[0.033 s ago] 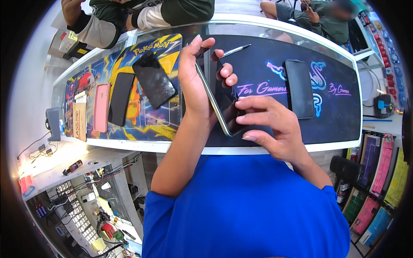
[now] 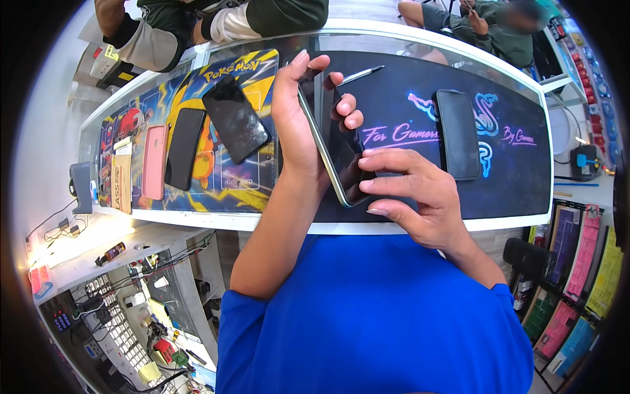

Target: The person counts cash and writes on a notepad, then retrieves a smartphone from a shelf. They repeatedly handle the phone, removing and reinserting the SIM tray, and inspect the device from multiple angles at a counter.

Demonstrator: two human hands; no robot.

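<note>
Here, dark phone (image 2: 342,159) aslant in snug left grip (image 2: 295,125), half-spread right grip (image 2: 423,194) at its edge.

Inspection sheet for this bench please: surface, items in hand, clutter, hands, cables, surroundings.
Surface: white-edged counter under a yellow-blue mat and a black mat.
Items in hand: one phone, tilted, dark screen.
Clutter: smudged phone, black phone, pink phone or case and packet at left; dark phone at right; pen-like tool beyond the left hand.
Hands: left hand holds the phone; right hand has fingertips at its edge, thumb apart.
Cables: dark cables at the lower-left bench; none seen on the mats.
Surroundings: person across the counter, another at upper right; rack with coloured boxes at lower right.
</note>
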